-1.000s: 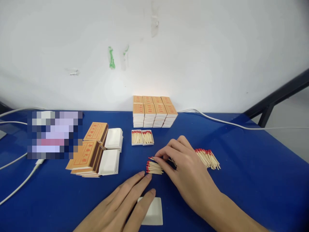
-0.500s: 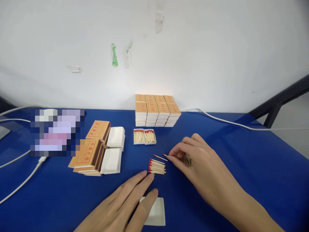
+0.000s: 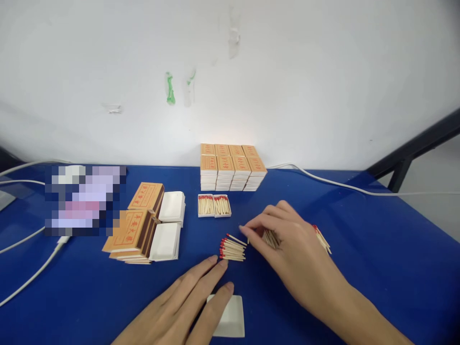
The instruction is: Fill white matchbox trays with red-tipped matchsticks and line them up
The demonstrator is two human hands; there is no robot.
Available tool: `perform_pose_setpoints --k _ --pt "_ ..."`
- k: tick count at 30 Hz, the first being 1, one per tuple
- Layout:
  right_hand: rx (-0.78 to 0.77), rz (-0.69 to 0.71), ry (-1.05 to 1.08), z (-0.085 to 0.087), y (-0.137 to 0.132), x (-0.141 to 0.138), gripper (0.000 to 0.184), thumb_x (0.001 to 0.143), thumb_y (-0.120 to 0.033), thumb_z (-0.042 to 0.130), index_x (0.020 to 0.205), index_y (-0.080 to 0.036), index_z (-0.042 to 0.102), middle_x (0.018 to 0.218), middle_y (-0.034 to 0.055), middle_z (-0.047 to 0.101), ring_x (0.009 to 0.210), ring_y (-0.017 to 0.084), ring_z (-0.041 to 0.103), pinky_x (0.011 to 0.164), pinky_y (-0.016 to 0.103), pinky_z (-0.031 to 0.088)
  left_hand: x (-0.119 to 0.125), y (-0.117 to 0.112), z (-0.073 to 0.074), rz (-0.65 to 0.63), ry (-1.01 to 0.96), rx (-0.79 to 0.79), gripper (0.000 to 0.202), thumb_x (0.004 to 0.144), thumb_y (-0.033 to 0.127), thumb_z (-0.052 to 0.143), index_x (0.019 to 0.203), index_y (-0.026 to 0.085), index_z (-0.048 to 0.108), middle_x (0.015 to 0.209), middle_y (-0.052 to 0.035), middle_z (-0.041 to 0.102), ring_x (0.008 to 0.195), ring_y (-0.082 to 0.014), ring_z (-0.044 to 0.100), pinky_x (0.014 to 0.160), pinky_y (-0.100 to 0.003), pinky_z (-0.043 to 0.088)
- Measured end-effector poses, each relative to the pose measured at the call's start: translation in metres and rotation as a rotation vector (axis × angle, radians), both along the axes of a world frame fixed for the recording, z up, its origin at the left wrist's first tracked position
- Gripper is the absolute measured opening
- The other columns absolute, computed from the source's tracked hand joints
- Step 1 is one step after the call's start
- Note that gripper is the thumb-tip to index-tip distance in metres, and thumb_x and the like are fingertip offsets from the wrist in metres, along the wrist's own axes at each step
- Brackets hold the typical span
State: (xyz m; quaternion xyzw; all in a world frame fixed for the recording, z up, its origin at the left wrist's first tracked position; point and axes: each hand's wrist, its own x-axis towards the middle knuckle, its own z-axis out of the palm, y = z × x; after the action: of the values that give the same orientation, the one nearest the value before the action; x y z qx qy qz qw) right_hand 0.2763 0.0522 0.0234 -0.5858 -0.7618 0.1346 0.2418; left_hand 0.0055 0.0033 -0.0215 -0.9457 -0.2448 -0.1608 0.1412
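Observation:
My right hand [image 3: 287, 244] is closed in a pinch, with the pale end of a match [image 3: 247, 241] showing just below the thumb; the rest of that match is hidden. More matchsticks [image 3: 271, 238] show in the shade under its palm, and red-headed matches [image 3: 322, 238] stick out past its far side. My left hand [image 3: 194, 302] lies flat with fingers spread, its fingertips against a row of matches [image 3: 233, 250] whose red heads point left. Under the left thumb sits a white matchbox tray [image 3: 232, 318], partly covered.
Two trays filled with matches [image 3: 214, 206] stand before a block of stacked matchboxes [image 3: 233, 167] near the wall. On the left are matchbox sleeves [image 3: 131, 232], white trays [image 3: 166, 239] and a blurred device [image 3: 86, 199] with cables. A white cable [image 3: 330, 184] crosses the back right.
My right hand has shifted slightly left, and red match heads now show beyond it. The match seen in its pinch is mostly hidden now. My left hand keeps its place.

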Motion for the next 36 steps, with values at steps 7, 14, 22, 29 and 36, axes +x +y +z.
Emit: perform_pose_setpoints --k 7,14,22,29,36 --pt "0.122 -0.115 -0.142 -0.010 0.004 0.007 0.022 0.097 -0.031 0.084 0.080 -0.023 0.072 0.079 0.0032 0.068 0.086 0.026 0.056 0.075 0.042 0.049 0.004 0.002 0.002 -0.008 0.016 0.004 0.052 0.123 0.044 0.037 0.153 0.014 0.066 0.161 -0.0180 0.064 0.148 -0.0324 0.063 0.107 -0.041 0.063" --pt "0.132 -0.058 -0.064 -0.014 0.004 -0.005 0.014 0.100 -0.019 0.079 0.087 -0.022 0.077 0.082 0.0035 0.068 0.089 0.025 0.055 0.077 0.040 0.050 0.001 0.001 -0.001 0.000 0.000 0.000 0.052 0.122 0.043 0.038 0.155 0.013 0.064 0.164 -0.0188 0.060 0.152 -0.0337 0.060 0.110 -0.043 0.061" --pt "-0.056 0.012 0.111 -0.007 0.000 -0.016 0.025 0.109 -0.027 0.070 0.086 -0.025 0.078 0.085 0.0012 0.070 0.090 0.022 0.059 0.088 0.043 0.049 0.000 0.000 -0.001 0.000 0.010 0.000 0.056 0.121 0.050 0.041 0.158 0.014 0.062 0.166 -0.0187 0.058 0.154 -0.0342 0.057 0.111 -0.044 0.060" --pt "0.075 -0.067 0.040 0.005 0.002 0.004 0.023 0.107 -0.035 0.072 0.085 -0.027 0.078 0.083 0.0007 0.072 0.087 0.024 0.059 0.078 0.041 0.050 0.001 0.002 0.002 -0.008 0.022 0.017 0.052 0.123 0.043 0.036 0.154 0.014 0.066 0.162 -0.0179 0.063 0.149 -0.0316 0.063 0.107 -0.040 0.063" --pt "0.231 -0.065 -0.275 0.000 -0.012 0.016 0.023 0.101 -0.026 0.074 0.078 -0.024 0.070 0.079 0.0031 0.068 0.080 0.025 0.056 0.073 0.043 0.048 0.002 0.002 0.001 0.001 0.017 -0.027 0.047 0.122 0.030 0.035 0.155 0.016 0.065 0.163 -0.0153 0.062 0.155 -0.0303 0.056 0.115 -0.039 0.057"
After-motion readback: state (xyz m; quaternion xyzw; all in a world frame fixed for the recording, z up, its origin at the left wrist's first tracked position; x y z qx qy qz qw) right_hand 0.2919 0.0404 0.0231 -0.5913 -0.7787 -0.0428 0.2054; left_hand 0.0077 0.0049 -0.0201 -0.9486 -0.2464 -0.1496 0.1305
